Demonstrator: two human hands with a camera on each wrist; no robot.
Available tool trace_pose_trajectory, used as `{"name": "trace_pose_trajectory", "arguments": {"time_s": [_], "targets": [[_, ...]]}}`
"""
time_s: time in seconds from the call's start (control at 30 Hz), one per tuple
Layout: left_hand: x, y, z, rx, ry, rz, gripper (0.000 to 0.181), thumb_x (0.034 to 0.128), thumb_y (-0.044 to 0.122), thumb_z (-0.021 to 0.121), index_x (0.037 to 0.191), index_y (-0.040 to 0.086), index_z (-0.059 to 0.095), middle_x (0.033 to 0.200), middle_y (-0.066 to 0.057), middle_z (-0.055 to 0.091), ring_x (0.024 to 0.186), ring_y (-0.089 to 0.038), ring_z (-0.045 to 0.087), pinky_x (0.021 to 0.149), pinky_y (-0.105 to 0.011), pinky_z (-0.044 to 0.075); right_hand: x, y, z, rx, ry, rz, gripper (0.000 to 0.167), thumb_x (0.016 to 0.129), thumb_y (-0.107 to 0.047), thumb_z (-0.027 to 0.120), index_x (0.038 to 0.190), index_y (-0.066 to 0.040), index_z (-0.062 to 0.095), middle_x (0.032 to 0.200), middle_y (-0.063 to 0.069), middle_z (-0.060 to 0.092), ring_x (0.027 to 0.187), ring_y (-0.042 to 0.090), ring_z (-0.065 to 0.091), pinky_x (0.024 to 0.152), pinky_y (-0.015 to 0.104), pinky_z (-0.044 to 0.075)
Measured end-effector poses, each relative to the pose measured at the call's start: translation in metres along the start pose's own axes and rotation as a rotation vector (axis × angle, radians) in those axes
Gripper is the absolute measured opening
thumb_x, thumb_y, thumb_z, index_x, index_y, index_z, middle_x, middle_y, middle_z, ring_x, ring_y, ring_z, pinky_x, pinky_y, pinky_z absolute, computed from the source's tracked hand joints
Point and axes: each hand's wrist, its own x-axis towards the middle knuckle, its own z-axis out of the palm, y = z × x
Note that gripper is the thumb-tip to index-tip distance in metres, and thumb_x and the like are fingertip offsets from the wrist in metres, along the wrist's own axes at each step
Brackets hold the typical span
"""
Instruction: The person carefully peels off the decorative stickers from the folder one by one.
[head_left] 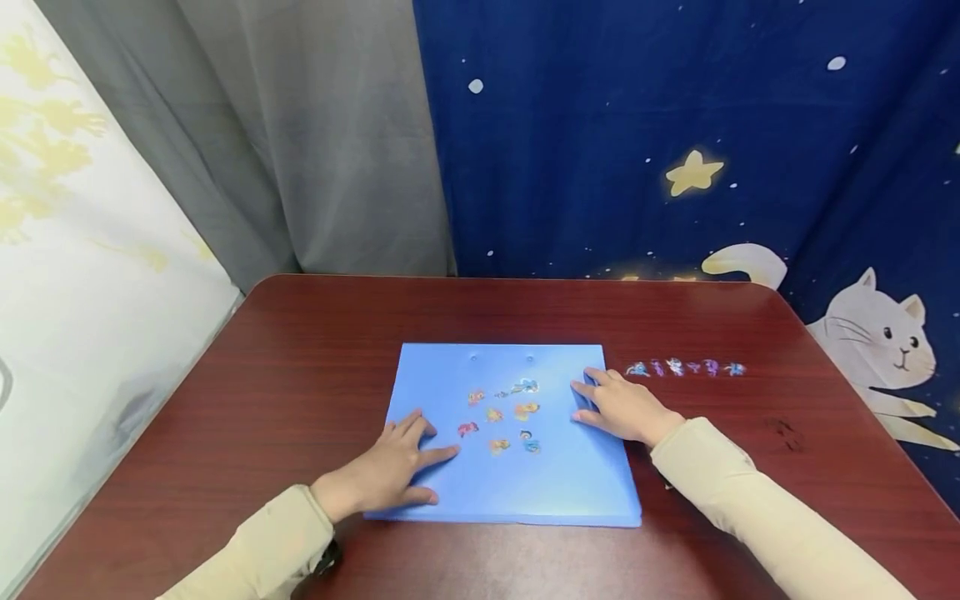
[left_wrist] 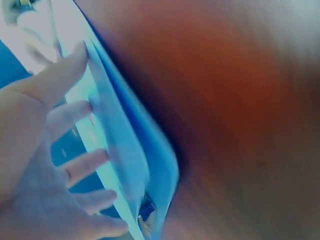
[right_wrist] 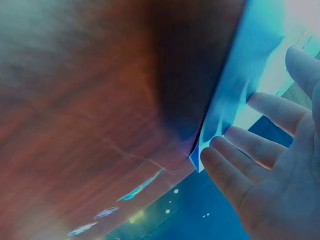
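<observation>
A light blue folder point(head_left: 555, 492) lies flat on the table, with several small colourful cartoon stickers point(head_left: 527, 410) scattered over its middle. My left hand point(head_left: 390, 462) rests on the folder's left side, fingers spread. On the right side, near the edge, my right hand point(head_left: 618, 404) touches the folder with its fingers spread. The left wrist view shows the layered edge of the folder point(left_wrist: 150, 145) beside the straight fingers of that hand. In the right wrist view, fingertips meet the folder's surface point(right_wrist: 240, 75) by its edge.
A row of several blue and purple stickers point(head_left: 693, 367) lies on the dark red table point(head_left: 247, 417) to the right of the folder. Dark marks point(head_left: 785, 433) show near the table's right side. Grey and blue curtains point(head_left: 570, 167) hang behind the table.
</observation>
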Motion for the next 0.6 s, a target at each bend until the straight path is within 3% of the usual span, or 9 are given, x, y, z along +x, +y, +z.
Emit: {"name": "trace_pose_trajectory", "arguments": {"time_s": [0.1,0.2,0.3,0.47,0.6], "targets": [[0.001,0.014,0.000,0.018,-0.013,0.041,0.054,0.0785,0.045,0.061,0.126,0.019,0.053,0.111,-0.012,0.041,0.121,-0.042,0.028,0.092,-0.055,0.029,0.009,-0.001,0.000,0.032,-0.021,0.033,0.057,0.084,-0.039,0.058,0.125,-0.002,0.050,0.129,0.023,0.041,0.115,0.038,0.038,0.084,0.048,0.042],[0.009,0.013,-0.005,-0.003,-0.015,0.076,0.051,0.0782,0.044,0.062,0.123,0.021,0.055,0.114,-0.011,0.042,0.120,-0.036,0.031,0.096,-0.047,0.028,0.016,0.000,0.001,0.088,-0.027,0.047,0.059,0.083,-0.037,0.060,0.128,0.000,0.046,0.131,0.024,0.038,0.118,0.038,0.034,0.088,0.047,0.039],[0.023,-0.003,-0.016,-0.034,0.014,0.063,0.050,0.0772,0.040,0.065,0.122,0.020,0.056,0.121,-0.014,0.041,0.116,-0.032,0.034,0.095,-0.044,0.031,0.019,0.000,0.005,0.133,-0.017,0.040,0.059,0.083,-0.034,0.061,0.129,0.000,0.044,0.132,0.024,0.036,0.117,0.037,0.033,0.089,0.045,0.038],[0.058,-0.040,-0.031,-0.075,0.075,-0.035,0.063,0.0726,0.038,0.071,0.128,0.016,0.050,0.131,-0.019,0.035,0.119,-0.038,0.030,0.095,-0.051,0.027,0.018,0.001,0.009,0.148,0.017,0.032,0.059,0.084,-0.033,0.060,0.129,0.000,0.044,0.133,0.023,0.035,0.117,0.035,0.033,0.090,0.043,0.038],[0.072,-0.059,-0.029,-0.175,-0.044,-0.105,0.077,0.0689,0.042,0.072,0.134,0.015,0.041,0.139,-0.018,0.026,0.125,-0.041,0.022,0.097,-0.055,0.022,0.017,0.000,0.010,0.157,0.021,0.036,0.059,0.084,-0.033,0.060,0.130,0.000,0.043,0.134,0.023,0.034,0.118,0.036,0.033,0.091,0.043,0.037]]}}
